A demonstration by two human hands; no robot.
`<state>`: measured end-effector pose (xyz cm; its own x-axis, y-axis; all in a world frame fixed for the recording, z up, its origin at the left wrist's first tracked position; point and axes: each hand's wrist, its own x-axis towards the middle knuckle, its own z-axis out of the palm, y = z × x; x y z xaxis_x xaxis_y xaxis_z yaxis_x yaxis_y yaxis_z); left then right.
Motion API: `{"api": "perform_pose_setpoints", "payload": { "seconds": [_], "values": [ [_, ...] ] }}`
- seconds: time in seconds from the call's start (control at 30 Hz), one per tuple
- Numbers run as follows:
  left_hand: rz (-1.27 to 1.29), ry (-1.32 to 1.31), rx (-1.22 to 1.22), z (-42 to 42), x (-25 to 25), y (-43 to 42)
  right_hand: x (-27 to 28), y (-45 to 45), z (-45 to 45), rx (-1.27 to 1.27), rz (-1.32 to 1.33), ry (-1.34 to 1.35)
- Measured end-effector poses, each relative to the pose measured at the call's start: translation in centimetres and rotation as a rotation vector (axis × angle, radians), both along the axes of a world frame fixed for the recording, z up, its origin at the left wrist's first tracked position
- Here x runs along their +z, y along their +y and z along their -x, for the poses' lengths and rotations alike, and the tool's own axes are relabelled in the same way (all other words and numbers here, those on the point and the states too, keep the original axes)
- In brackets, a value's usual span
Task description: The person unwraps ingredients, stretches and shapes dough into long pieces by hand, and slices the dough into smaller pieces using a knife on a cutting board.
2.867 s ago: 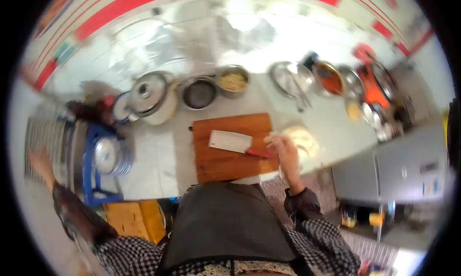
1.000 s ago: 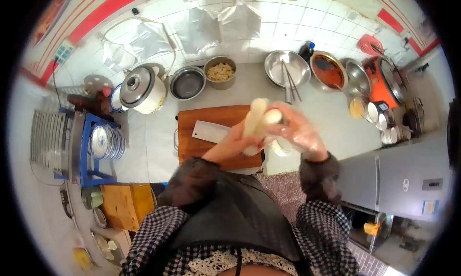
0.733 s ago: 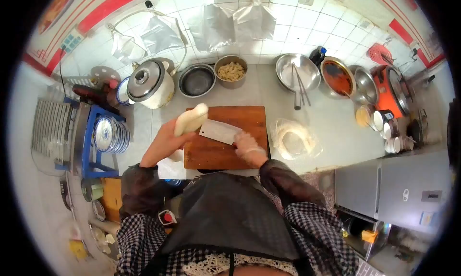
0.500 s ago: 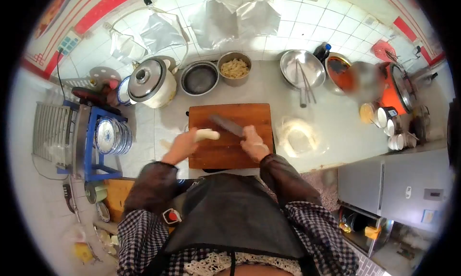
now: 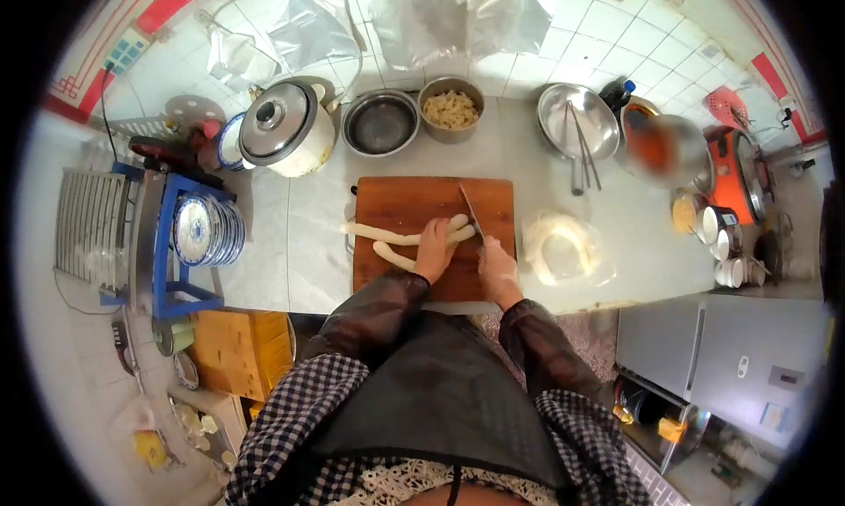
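We are seeing the right hand (image 5: pixel 500 277) wrapped fully around the handle of a grey metal cleaver (image 5: pixel 469 209), whose blade is standing nearly edge-on to us and pointing toward the far side. The left hand (image 5: pixel 433 251) is bending its fingers over two long, smooth, off-white, dough-like strands (image 5: pixel 387 237), holding them down near their right ends; how firmly, we are not able to tell. Both strands are resting on a rectangular, reddish-brown wooden board (image 5: pixel 383 198): the far one is reaching past its left edge, the near one is curving within it. Their right ends are projecting from under the hand toward the blade, which is standing just beside them; whether metal is touching strand, we are not making out. Right of the board, a pale ring (image 5: pixel 537 246) in clear plastic is lying on the light grey tabletop (image 5: pixel 317 268). In our judgement, clean work here is depending on left fingertips tucked well back from the edge, right ends lying level, and an upright blade meeting both strands squarely.
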<state>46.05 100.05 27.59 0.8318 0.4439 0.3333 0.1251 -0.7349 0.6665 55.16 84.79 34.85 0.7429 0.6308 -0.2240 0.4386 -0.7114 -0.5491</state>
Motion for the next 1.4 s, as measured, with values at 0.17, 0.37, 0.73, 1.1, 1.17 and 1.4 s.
{"api": "perform_pose_setpoints", "payload": {
  "seconds": [0.17,0.37,0.73,1.1,1.17,1.4],
  "values": [
    [-0.088,-0.044,-0.042,-1.2,2.1,0.0,2.0,0.0,-1.5,0.136,0.094,-0.063],
    [-0.080,-0.005,-0.112,-2.5,2.2,0.4,3.4,-1.2,-0.9,0.300,0.255,-0.085],
    [-0.036,-0.031,-0.045,-3.0,-0.7,0.3,1.9,5.5,-4.1,0.228,0.317,0.149],
    [-0.041,-0.010,-0.077,-3.1,-0.5,0.4,1.2,1.1,-3.3,0.334,0.364,0.104],
    [-0.064,-0.025,-0.052,-3.2,-0.3,0.4,0.7,3.7,-3.8,0.331,0.280,0.091],
    [0.059,0.023,-0.089,-3.1,-0.3,0.6,1.2,2.3,-4.7,0.323,0.207,0.086]
  ]
}}
